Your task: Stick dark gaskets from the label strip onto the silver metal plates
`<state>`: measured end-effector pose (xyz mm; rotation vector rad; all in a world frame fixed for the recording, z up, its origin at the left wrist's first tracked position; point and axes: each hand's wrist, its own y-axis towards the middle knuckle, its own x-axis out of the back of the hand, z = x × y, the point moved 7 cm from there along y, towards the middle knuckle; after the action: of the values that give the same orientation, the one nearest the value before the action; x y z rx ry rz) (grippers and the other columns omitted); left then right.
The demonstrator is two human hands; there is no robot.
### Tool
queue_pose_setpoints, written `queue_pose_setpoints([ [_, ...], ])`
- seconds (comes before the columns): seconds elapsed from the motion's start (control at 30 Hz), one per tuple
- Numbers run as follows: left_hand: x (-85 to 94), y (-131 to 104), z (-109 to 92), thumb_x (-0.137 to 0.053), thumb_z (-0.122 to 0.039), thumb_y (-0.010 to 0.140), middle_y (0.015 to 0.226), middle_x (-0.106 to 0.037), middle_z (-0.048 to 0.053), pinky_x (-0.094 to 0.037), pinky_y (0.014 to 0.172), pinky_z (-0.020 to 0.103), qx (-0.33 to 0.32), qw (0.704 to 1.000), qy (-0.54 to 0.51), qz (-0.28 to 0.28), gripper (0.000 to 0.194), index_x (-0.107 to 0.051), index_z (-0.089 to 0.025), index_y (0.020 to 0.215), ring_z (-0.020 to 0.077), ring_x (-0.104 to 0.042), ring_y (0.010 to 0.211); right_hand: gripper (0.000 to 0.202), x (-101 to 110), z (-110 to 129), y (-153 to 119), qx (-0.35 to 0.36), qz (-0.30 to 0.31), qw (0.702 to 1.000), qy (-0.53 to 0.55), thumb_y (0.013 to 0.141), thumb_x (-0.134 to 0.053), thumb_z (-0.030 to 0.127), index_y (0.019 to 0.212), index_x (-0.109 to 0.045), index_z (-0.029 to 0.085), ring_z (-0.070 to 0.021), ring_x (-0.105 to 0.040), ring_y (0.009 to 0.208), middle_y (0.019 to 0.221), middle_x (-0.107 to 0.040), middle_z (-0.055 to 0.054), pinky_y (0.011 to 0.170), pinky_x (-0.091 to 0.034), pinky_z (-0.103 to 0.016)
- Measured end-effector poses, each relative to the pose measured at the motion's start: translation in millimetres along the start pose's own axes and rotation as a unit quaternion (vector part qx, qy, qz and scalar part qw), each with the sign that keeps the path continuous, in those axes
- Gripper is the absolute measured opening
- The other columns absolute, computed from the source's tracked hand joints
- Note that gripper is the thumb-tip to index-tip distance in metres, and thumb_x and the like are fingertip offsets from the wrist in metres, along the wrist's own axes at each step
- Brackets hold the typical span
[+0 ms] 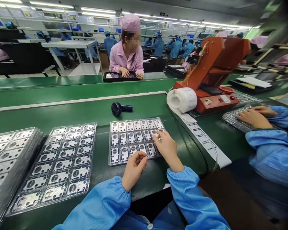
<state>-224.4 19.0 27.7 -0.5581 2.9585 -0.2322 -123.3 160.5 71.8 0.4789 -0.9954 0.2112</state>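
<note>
A clear tray of small silvery plates (pixel 131 137) lies flat on the green bench in front of me. Over its right side is my right hand (pixel 166 146), thumb and fingers drawn together around something small that I cannot make out. My left hand (pixel 135 166) is curled near the tray's front edge, its fingertips together; whatever it may hold is hidden. To the left lies a larger tray of similar plates (pixel 63 153), and beyond it a stack of filled trays (pixel 11 159).
A dark handheld fan (pixel 121 109) lies behind the tray. At the right are a white label roll (pixel 181 100) with its strip, a cable and an orange machine (pixel 213 73). A neighbour's hands (pixel 256 116) rest on another tray. A person in pink (pixel 126 57) leans on the far bench.
</note>
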Motion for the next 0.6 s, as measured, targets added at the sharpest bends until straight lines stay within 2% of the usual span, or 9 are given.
queue_pose_setpoints([
  [0.07,-2.1,0,0,-0.064,-0.05,0.078,0.079,-0.055,0.001,-0.043,0.055,0.02,0.006,1.0,0.014,0.015,0.039,-0.057,-0.015,0.094,0.0107,-0.054,0.069,0.029,17,-19,-24,0.021,-0.081,0.993,0.086,0.095,-0.051,0.04,0.109,-0.067,0.02,-0.0178,-0.062,0.073,0.092,-0.066,-0.005,0.067,-0.046,-0.03],
  [0.13,-2.6,-1,-2,-0.065,-0.051,0.078,0.08,-0.056,0.001,-0.044,0.056,0.021,0.005,0.999,0.032,0.025,0.042,-0.057,-0.016,0.099,0.0112,-0.055,0.069,0.033,33,-54,-60,0.013,-0.182,0.969,0.167,0.095,-0.05,0.046,0.102,-0.067,0.019,-0.0183,-0.062,0.072,0.088,-0.066,-0.007,0.072,-0.049,-0.032],
  [0.2,-2.8,-1,-8,-0.066,-0.052,0.078,0.081,-0.057,0.001,-0.047,0.059,0.022,-0.006,0.998,0.06,0.036,0.045,-0.056,-0.017,0.105,0.0121,-0.056,0.07,0.038,40,-104,-104,-0.06,-0.264,0.946,0.18,0.091,-0.049,0.054,0.092,-0.065,0.02,-0.0218,-0.063,0.078,0.087,-0.067,-0.009,0.074,-0.05,-0.034],
  [0.3,-9.8,-4,-16,-0.067,-0.052,0.077,0.08,-0.059,0.002,-0.049,0.065,0.025,-0.029,0.991,0.119,0.062,0.044,-0.06,-0.017,0.103,0.0138,-0.057,0.072,0.045,41,-185,-162,-0.185,-0.318,0.917,0.154,0.091,-0.041,0.058,0.092,-0.062,0.018,-0.0236,-0.062,0.075,0.083,-0.066,-0.011,0.07,-0.049,-0.037],
  [0.37,-23.6,-12,-17,-0.065,-0.052,0.078,0.082,-0.061,0.003,-0.049,0.069,0.026,-0.036,0.984,0.154,0.087,0.042,-0.062,-0.017,0.1,0.0145,-0.058,0.074,0.045,41,-241,-186,-0.273,-0.333,0.89,0.153,0.092,-0.037,0.057,0.095,-0.06,0.017,-0.0219,-0.06,0.067,0.076,-0.063,-0.008,0.065,-0.048,-0.035],
  [0.43,-48.7,-25,-10,-0.063,-0.052,0.08,0.081,-0.062,0.004,-0.05,0.072,0.027,-0.03,0.974,0.176,0.138,0.039,-0.064,-0.017,0.097,0.0151,-0.058,0.074,0.042,40,-293,-192,-0.34,-0.328,0.865,0.168,0.094,-0.039,0.053,0.095,-0.06,0.017,-0.0213,-0.06,0.069,0.076,-0.063,-0.007,0.067,-0.048,-0.035],
  [0.5,-81.6,-43,3,-0.061,-0.052,0.081,0.081,-0.064,0.005,-0.049,0.073,0.028,-0.011,0.96,0.186,0.209,0.037,-0.065,-0.017,0.094,0.0162,-0.059,0.076,0.034,40,-334,-181,-0.373,-0.303,0.854,0.2,0.094,-0.052,0.047,0.101,-0.06,0.015,-0.0191,-0.062,0.077,0.088,-0.065,-0.006,0.073,-0.051,-0.036],
  [0.6,-129.5,-67,32,-0.06,-0.05,0.082,0.085,-0.065,0.006,-0.048,0.075,0.028,0.032,0.932,0.19,0.306,0.035,-0.065,-0.017,0.091,0.0174,-0.059,0.08,0.029,36,-371,-146,-0.366,-0.248,0.856,0.269,0.098,-0.055,0.04,0.11,-0.061,0.014,-0.0183,-0.063,0.091,0.107,-0.064,-0.006,0.082,-0.053,-0.037],
])
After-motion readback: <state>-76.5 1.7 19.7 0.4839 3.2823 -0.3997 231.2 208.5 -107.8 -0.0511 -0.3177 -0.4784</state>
